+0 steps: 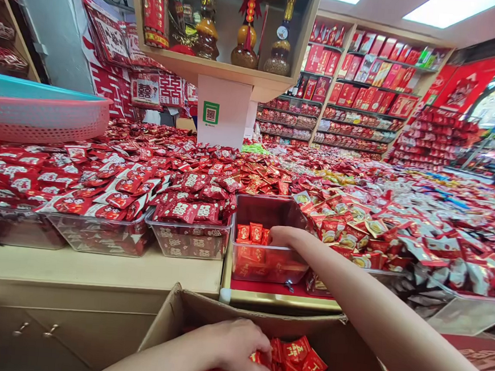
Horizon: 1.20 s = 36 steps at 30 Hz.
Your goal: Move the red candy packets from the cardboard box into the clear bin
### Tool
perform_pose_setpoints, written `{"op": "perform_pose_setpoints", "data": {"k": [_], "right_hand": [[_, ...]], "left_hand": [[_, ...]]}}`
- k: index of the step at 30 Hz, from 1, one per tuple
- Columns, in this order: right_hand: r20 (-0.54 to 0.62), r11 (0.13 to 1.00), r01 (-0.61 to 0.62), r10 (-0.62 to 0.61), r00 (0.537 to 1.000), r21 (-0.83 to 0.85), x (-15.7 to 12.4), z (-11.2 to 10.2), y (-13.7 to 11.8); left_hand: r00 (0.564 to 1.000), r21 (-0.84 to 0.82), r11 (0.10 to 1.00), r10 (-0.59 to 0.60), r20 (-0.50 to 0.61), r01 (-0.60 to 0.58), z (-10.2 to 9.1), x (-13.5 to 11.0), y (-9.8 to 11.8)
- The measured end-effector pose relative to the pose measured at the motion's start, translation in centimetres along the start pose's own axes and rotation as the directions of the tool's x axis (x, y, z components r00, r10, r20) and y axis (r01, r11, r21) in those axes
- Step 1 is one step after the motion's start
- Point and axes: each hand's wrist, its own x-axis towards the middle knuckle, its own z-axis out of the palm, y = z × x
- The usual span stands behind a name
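My left hand [241,348] is inside an open cardboard box [204,305], its fingers curled over small red wrapped candies [298,349] with gold print. A candy shows between its thumb and fingers. Farther forward, my right hand [284,236] reaches over the near rim of a clear plastic bin [269,261]. Its fingers dip inside, mostly hidden, beside a few upright red candies [256,232] of the same look. The lower part of this bin holds candies, while bare wall shows above them at the back.
Clear bins heaped with red packets [194,204] stand left of my right hand, and red-and-white packets [355,234] lie to its right. A pink basket [43,115] rests at the left. A display cabinet [222,75] overhangs the counter [95,268].
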Motion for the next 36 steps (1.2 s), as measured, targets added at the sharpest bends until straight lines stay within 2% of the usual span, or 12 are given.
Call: {"op": "perform_pose_setpoints", "data": {"k": [6,11,15,17,18,20,22,24,27,30,34,36], "right_hand": [[-0.107,0.999,-0.01,0.013,0.994,0.033,0.3,0.3,0.1],[-0.409,0.996,0.022,0.013,0.913,0.081,-0.5,-1.1,0.0],[-0.735,0.958,0.258,-0.087,0.672,0.123,-4.8,-0.7,-1.4],[-0.848,0.903,0.4,-0.082,0.524,0.159,-7.5,1.6,-2.4],[-0.865,0.886,0.416,-0.034,0.501,0.206,-8.6,3.2,-2.8],[-0.853,0.854,0.39,0.111,0.51,0.345,-10.0,6.9,-3.4],[-0.782,0.729,0.46,0.164,0.601,0.507,-10.3,10.2,-3.4],[-0.727,0.596,0.531,0.135,0.673,0.602,-9.8,12.2,-3.1],[-0.719,0.537,0.556,0.146,0.679,0.635,-9.0,13.0,-2.3],[-0.715,0.491,0.567,0.184,0.675,0.662,-8.7,12.8,-2.0],[-0.754,0.538,0.596,0.119,0.646,0.596,-8.4,13.2,-2.4],[-0.767,0.601,0.595,0.047,0.641,0.534,-8.0,13.8,-2.4]], "left_hand": [[0.997,-0.173,0.983,0.069,0.02,-0.065,-0.7,0.0,0.0],[0.957,-0.435,0.896,-0.043,-0.285,-0.089,-1.4,-0.1,1.3],[0.797,-0.672,0.7,-0.251,-0.549,-0.243,-1.8,0.1,1.7],[0.738,-0.721,0.614,-0.314,-0.597,-0.322,-2.1,0.2,1.6],[0.709,-0.718,0.599,-0.329,-0.624,-0.354,-2.2,0.1,1.5],[0.648,-0.676,0.618,-0.33,-0.687,-0.402,-2.3,0.1,1.5],[0.633,-0.643,0.643,-0.302,-0.713,-0.416,-2.4,0.1,1.5],[0.692,-0.672,0.62,-0.272,-0.669,-0.406,-2.3,0.2,1.6],[0.778,-0.739,0.593,-0.281,-0.562,-0.319,-2.5,0.5,1.5],[0.775,-0.715,0.665,-0.328,-0.54,-0.217,-3.3,0.5,1.5],[0.603,-0.308,0.904,-0.073,-0.795,-0.297,-4.6,-1.3,2.8],[0.492,-0.174,0.915,0.03,-0.87,-0.364,-4.0,-3.0,4.0]]}}
